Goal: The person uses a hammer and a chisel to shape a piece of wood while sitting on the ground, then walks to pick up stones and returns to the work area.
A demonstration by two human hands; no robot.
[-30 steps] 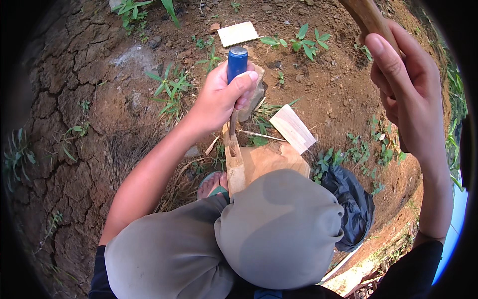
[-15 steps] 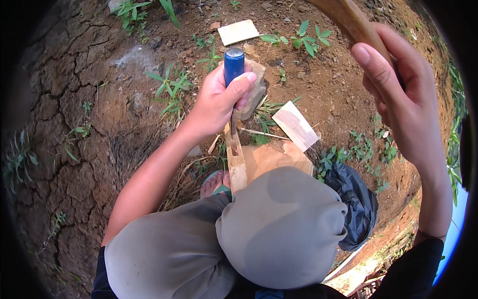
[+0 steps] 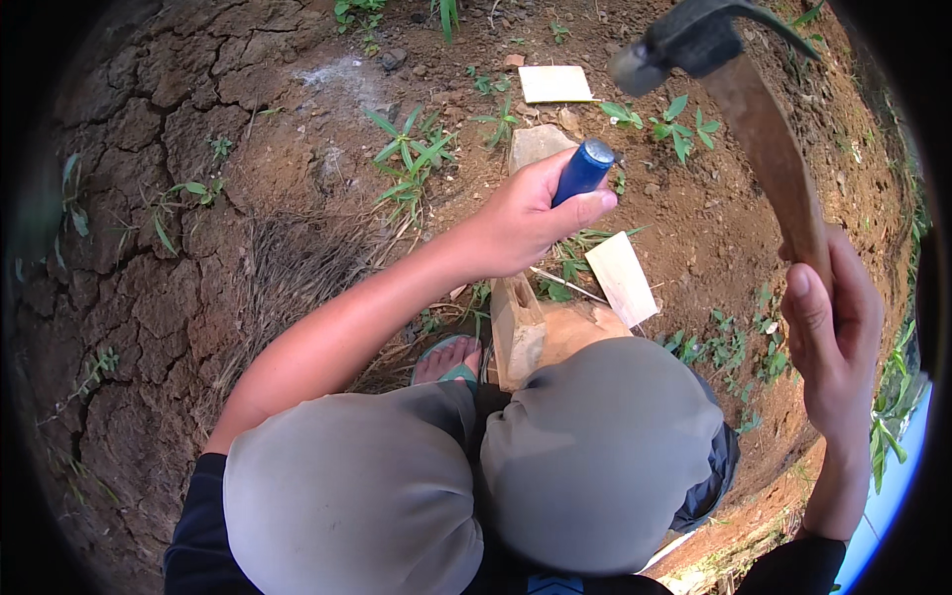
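My left hand (image 3: 531, 218) is wrapped round a chisel (image 3: 583, 171) by its blue handle, whose metal-capped butt points up and to the right. The hand hides the blade. Just below that hand stands a piece of wood (image 3: 520, 342) with a slot cut in its upper end; its lower part runs down beside my knee. In my right hand (image 3: 838, 337), raised at the right, is a claw hammer (image 3: 778, 149), gripped low on its wooden handle. The dark hammer head (image 3: 684, 50) is up and to the right of the chisel, apart from it.
A wider wooden block (image 3: 580, 332) lies beside the slotted piece, partly behind my knee (image 3: 605, 446). Two thin pale boards (image 3: 623, 278) (image 3: 555, 84) rest on the soil. A stone (image 3: 540, 147) sits behind my left hand; a black plastic bag (image 3: 709, 486) shows beside my knee.
My left hand has shifted right with the chisel, which now leans right and no longer shows its blade at the slot. My right hand is lower, and the hammer head has come into view.
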